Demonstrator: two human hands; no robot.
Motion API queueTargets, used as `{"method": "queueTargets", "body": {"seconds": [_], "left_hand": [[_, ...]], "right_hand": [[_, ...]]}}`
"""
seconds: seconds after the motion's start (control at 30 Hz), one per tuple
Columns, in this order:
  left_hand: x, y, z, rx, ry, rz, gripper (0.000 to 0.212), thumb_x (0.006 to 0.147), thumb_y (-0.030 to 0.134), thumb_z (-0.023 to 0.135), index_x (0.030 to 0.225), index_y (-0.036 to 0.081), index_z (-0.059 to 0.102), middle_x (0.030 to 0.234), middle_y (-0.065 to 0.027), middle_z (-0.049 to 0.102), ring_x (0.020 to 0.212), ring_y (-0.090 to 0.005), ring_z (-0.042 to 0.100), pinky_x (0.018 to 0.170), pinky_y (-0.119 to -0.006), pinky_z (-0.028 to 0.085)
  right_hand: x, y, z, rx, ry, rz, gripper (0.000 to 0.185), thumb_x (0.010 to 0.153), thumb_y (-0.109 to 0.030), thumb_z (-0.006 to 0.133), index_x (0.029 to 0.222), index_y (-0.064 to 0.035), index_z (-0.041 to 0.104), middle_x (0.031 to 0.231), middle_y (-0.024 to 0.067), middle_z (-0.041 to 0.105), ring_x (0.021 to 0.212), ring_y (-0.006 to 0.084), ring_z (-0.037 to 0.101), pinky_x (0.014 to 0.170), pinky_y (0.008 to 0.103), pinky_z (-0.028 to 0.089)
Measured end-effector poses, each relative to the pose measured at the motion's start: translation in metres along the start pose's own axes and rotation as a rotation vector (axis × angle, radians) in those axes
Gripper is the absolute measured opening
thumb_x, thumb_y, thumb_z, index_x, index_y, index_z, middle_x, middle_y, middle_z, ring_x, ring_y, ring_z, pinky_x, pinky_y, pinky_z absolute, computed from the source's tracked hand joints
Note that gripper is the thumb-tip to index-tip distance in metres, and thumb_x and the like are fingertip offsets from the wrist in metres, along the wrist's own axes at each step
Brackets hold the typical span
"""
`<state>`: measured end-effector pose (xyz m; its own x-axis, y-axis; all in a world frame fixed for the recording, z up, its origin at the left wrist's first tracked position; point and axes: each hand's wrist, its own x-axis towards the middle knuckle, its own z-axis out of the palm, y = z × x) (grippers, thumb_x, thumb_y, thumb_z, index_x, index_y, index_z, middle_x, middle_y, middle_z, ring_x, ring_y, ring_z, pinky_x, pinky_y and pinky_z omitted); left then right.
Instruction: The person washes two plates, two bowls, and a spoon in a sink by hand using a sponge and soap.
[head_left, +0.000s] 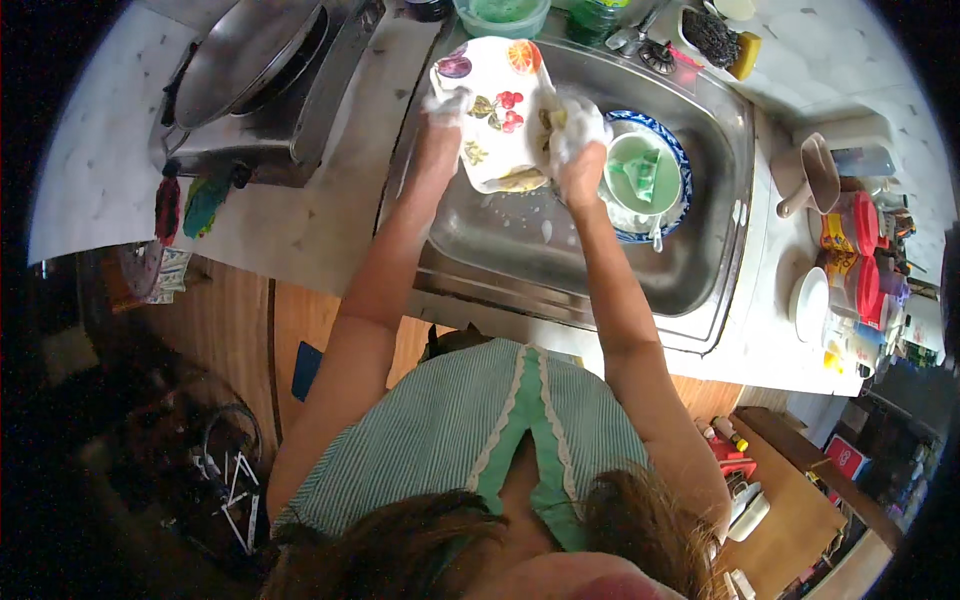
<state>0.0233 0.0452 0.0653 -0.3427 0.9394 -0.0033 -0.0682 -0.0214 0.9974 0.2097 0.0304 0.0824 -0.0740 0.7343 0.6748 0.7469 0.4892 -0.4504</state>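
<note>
A white rectangular dish (491, 142) printed with fruit is held up over the left part of a steel sink (517, 251). My left hand (447, 112), covered in suds, grips its left edge. Along the right edge is my right hand (581, 154), wrapped in thick white foam; whether a sponge sits under the foam I cannot tell. Right of that hand, a blue-rimmed bowl or plate (681, 161) rests in the sink. On it stands a pale green bowl (660, 169) with a green and white item (643, 172) inside. A utensil handle (657, 236) sticks out beside it.
A gas stove (247, 150) with a large pan (240, 60) stands left. Behind the sink are a plastic tub (504, 19), a green container (592, 22), and a holder with a dark scrubber (709, 37) and yellow sponge (745, 56). A dipper (806, 172), red-lidded jars (862, 225) and a white bowl (810, 304) line the right counter.
</note>
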Motion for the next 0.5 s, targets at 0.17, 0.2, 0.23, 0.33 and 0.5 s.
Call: {"method": "queueTargets", "body": {"seconds": [0.17,0.2,0.23,0.33,0.5], "left_hand": [[-0.039,0.011,0.031,0.160,-0.153,-0.265,0.021,0.075,0.015,0.058,0.089,0.000,0.056,0.075,-0.0039,0.057,0.069,-0.0128,0.052,0.059,-0.028,0.043],[-0.047,0.014,0.046,0.122,-0.177,-0.248,0.021,0.074,0.016,0.059,0.089,0.000,0.057,0.075,-0.0043,0.057,0.071,-0.0130,0.052,0.061,-0.028,0.042],[-0.053,0.013,0.051,0.086,-0.177,-0.238,0.022,0.073,0.016,0.059,0.088,0.000,0.057,0.076,-0.0047,0.057,0.073,-0.0132,0.051,0.062,-0.029,0.042],[-0.036,-0.005,0.058,0.000,0.022,-0.114,0.023,0.072,0.015,0.059,0.088,-0.001,0.058,0.078,-0.0057,0.057,0.069,-0.0141,0.050,0.061,-0.031,0.040],[-0.006,-0.051,0.047,-0.358,0.060,-0.357,0.026,0.078,0.017,0.054,0.095,-0.003,0.055,0.084,-0.0073,0.059,0.071,-0.0163,0.054,0.062,-0.032,0.043]], "right_hand": [[0.002,0.006,0.010,1.946,-0.070,0.997,0.040,0.082,-0.034,0.045,0.110,-0.0052,0.048,0.102,0.0100,0.053,0.092,0.0228,0.052,0.083,0.0362,0.042],[-0.014,0.017,0.020,2.100,-0.034,0.969,0.044,0.083,-0.037,0.044,0.114,-0.0058,0.044,0.108,0.0100,0.050,0.097,0.0230,0.050,0.086,0.0365,0.041],[-0.021,-0.003,0.022,2.113,0.069,1.014,0.045,0.083,-0.037,0.044,0.116,-0.0061,0.043,0.110,0.0097,0.049,0.098,0.0228,0.049,0.086,0.0366,0.041],[-0.032,-0.030,0.025,1.880,0.072,1.040,0.050,0.082,-0.038,0.045,0.121,-0.0077,0.037,0.121,0.0083,0.043,0.106,0.0221,0.045,0.088,0.0362,0.039],[-0.017,-0.048,-0.020,1.645,0.227,1.110,0.040,0.085,-0.035,0.042,0.115,-0.0090,0.044,0.114,0.0068,0.049,0.103,0.0246,0.047,0.087,0.0396,0.039]]}}
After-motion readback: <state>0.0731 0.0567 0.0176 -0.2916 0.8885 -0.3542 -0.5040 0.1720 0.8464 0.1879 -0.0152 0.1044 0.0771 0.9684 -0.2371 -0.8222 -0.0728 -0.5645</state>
